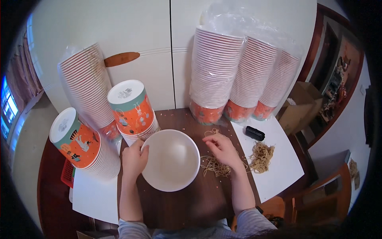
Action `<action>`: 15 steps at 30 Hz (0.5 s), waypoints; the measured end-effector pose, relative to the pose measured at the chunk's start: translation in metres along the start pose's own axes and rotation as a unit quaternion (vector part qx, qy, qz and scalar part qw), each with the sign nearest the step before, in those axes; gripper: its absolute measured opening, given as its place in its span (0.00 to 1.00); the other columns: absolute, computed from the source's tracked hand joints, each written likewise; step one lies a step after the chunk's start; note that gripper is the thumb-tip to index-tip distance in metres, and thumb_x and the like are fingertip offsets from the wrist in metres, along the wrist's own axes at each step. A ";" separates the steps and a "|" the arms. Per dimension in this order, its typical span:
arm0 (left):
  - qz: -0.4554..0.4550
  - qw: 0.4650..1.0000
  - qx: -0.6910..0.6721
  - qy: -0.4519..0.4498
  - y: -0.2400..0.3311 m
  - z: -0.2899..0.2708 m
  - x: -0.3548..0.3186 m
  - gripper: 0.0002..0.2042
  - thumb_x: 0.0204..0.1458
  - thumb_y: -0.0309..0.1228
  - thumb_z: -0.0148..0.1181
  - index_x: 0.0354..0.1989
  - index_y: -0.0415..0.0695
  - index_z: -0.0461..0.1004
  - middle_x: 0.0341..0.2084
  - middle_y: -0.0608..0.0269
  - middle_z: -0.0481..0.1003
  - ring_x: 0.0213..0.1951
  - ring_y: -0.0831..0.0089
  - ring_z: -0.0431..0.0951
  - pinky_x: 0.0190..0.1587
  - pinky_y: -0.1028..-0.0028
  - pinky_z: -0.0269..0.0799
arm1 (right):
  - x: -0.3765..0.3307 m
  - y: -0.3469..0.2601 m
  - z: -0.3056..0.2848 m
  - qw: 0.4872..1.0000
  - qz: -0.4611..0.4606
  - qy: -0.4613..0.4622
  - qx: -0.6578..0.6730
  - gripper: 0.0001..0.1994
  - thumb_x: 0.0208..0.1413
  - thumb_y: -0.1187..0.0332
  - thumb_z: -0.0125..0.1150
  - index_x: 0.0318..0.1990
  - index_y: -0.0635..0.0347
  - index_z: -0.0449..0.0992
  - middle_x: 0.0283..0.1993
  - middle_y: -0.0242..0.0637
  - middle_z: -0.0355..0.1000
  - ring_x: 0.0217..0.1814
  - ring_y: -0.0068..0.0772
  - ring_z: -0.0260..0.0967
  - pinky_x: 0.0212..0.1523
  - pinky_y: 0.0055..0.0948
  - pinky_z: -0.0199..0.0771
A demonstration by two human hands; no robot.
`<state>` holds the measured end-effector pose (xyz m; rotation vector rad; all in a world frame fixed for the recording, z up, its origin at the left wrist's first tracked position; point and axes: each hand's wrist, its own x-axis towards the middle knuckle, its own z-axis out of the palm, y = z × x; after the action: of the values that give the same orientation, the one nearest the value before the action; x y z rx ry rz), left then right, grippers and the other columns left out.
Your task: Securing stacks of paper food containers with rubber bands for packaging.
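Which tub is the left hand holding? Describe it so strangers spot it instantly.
Find the dark brown tabletop between the white sheets. Near its middle, the left hand grips the rim of a round white tub. It alone shows its whole white inside; its neighbours are nested in stacks.

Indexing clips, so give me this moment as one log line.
left grip: holding white cup | right grip: near tan strings | nearby: stacked cups
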<state>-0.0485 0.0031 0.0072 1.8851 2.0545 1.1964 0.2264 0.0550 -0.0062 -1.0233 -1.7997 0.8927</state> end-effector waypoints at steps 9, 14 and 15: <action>-0.008 0.982 0.152 -0.116 -0.012 0.006 -0.001 0.07 0.42 0.30 0.52 0.26 0.40 0.70 0.21 0.47 0.73 0.26 0.49 0.73 0.31 0.56 0.69 | 0.001 0.069 0.008 0.849 0.093 -0.157 -0.496 0.07 0.43 0.66 0.52 0.30 0.52 0.75 0.32 0.40 0.72 0.37 0.42 0.70 0.38 0.37 0.69; -0.011 0.979 0.168 -0.117 -0.010 0.005 -0.004 0.06 0.40 0.29 0.50 0.26 0.40 0.69 0.20 0.47 0.72 0.25 0.49 0.73 0.31 0.55 0.69 | 0.003 0.079 0.014 0.811 0.122 -0.194 -0.538 0.08 0.42 0.65 0.53 0.31 0.51 0.76 0.31 0.41 0.72 0.36 0.42 0.70 0.37 0.39 0.69; -0.006 0.976 0.182 -0.119 -0.014 0.006 -0.005 0.07 0.40 0.29 0.51 0.27 0.40 0.69 0.19 0.47 0.72 0.25 0.49 0.73 0.30 0.55 0.69 | 0.003 0.079 0.016 0.799 0.127 -0.201 -0.553 0.08 0.41 0.65 0.53 0.30 0.51 0.76 0.31 0.41 0.72 0.36 0.43 0.70 0.37 0.39 0.68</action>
<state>-0.0546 0.0031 -0.0072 2.0390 2.2587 0.5800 0.2336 0.0873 -0.0792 -1.9282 -2.6643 0.0777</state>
